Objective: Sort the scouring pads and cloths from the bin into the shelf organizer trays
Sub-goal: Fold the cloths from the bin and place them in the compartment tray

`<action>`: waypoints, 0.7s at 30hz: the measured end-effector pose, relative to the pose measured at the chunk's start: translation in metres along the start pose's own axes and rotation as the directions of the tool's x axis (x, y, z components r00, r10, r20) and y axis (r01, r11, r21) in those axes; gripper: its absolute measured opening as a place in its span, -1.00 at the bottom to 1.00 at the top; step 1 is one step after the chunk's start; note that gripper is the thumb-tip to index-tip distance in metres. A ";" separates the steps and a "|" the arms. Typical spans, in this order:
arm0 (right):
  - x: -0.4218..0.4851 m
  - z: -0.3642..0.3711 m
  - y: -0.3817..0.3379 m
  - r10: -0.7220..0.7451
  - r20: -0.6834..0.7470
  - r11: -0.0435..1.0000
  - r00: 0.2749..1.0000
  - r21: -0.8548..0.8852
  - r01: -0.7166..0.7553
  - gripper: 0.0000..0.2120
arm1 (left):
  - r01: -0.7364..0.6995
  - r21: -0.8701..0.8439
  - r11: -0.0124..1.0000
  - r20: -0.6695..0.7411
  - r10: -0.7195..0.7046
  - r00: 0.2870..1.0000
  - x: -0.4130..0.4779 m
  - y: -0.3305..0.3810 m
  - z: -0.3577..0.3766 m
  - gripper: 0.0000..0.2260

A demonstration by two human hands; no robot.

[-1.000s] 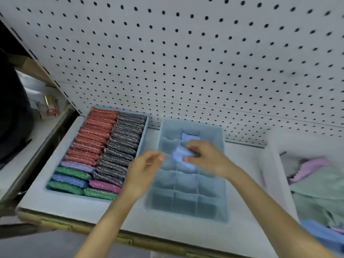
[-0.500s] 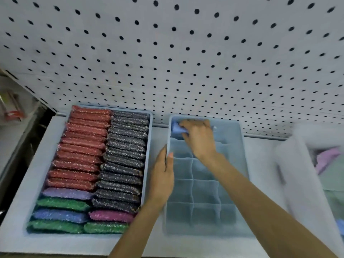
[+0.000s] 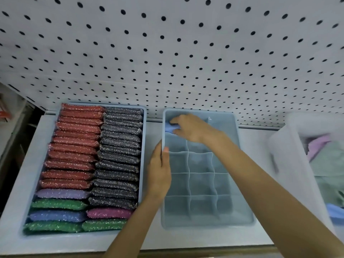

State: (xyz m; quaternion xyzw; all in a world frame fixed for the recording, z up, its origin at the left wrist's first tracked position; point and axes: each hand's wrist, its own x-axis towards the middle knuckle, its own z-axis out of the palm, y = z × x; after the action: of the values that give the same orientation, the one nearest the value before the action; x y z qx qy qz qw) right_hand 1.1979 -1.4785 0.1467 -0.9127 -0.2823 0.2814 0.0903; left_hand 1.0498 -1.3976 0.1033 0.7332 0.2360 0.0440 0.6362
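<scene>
A pale blue divided tray [image 3: 242,183] lies on the shelf, its many compartments bare apart from the far left one. There my right hand [image 3: 191,127] grips a folded light blue cloth [image 3: 170,127] and holds it down in that compartment. My left hand [image 3: 160,170] grips the tray's left rim, thumb inside. Left of it, a second blue tray [image 3: 143,155] is packed with rows of glittery scouring pads [image 3: 78,146] in red, dark grey, purple, green, blue and pink.
A translucent white bin [image 3: 290,164] at the right holds loose cloths [image 3: 327,157] in pink, mint green and blue. A white pegboard wall [image 3: 167,53] rises straight behind the trays. The shelf's front edge [image 3: 186,250] runs along the bottom.
My right hand carried the blue cloth from mid-tray to the far left compartment. My left hand moved from above the tray to grip its left rim. The view shifted closer.
</scene>
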 end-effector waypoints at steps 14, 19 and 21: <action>-0.003 0.005 0.007 0.038 -0.058 0.988 0.998 0.153 -0.029 -0.80 | -0.005 0.020 1.000 0.005 0.005 1.000 -0.002 0.003 -0.001 -0.78; -0.010 0.010 0.008 0.086 -0.089 0.983 0.992 0.172 -0.070 -0.83 | 0.045 0.075 0.996 0.008 -0.046 0.999 -0.001 0.002 -0.002 -0.75; -0.020 -0.002 0.013 0.086 -0.174 0.957 0.981 0.289 -0.033 -0.78 | 0.054 0.128 0.990 0.014 -0.056 0.998 -0.002 0.007 -0.004 -0.73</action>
State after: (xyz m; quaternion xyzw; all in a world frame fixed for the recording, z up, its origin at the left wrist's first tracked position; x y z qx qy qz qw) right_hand 1.1915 -1.5003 0.1534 -0.9204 -0.2018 0.2358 0.2378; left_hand 1.0482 -1.3955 0.1112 0.7659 0.2529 0.0047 0.5911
